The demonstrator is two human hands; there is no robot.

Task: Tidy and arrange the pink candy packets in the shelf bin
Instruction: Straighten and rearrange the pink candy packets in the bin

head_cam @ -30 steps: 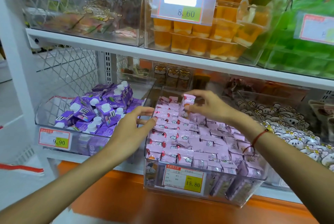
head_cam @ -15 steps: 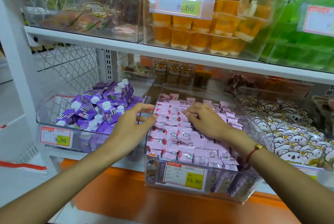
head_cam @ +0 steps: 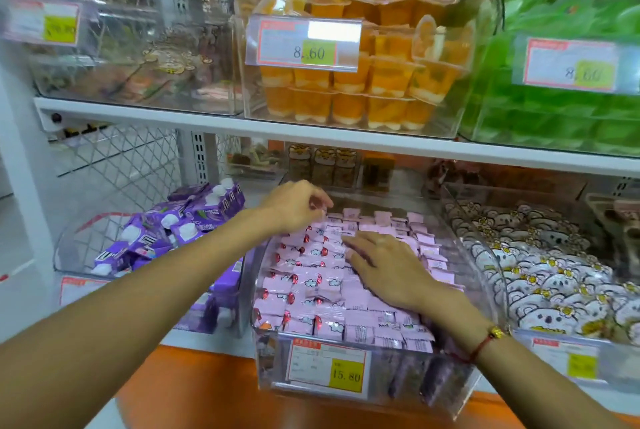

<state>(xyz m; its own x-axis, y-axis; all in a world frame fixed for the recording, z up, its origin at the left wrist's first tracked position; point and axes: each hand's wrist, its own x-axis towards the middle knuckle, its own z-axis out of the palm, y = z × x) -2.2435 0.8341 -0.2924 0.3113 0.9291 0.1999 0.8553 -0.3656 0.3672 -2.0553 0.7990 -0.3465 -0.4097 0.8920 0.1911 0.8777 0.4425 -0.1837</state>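
Pink candy packets (head_cam: 311,283) fill a clear shelf bin (head_cam: 398,376) that carries a 15.80 price tag; most lie in flat rows. My left hand (head_cam: 294,207) reaches over the bin's back-left corner with curled fingers and pinches a pink packet at its fingertips. My right hand (head_cam: 384,266) lies flat, fingers straight, and presses on the packets in the middle of the bin. It hides the packets beneath it.
A bin of purple drink cartons (head_cam: 194,220) stands to the left, and a bin of white koala-print packets (head_cam: 540,272) to the right. Just above my hands the white upper shelf (head_cam: 311,136) holds orange jelly cups (head_cam: 363,89) and green packs (head_cam: 554,117).
My left hand left the bin's left rim and went up to the back-left corner, its fingers curling. My right hand stayed on the middle packets and flattened.
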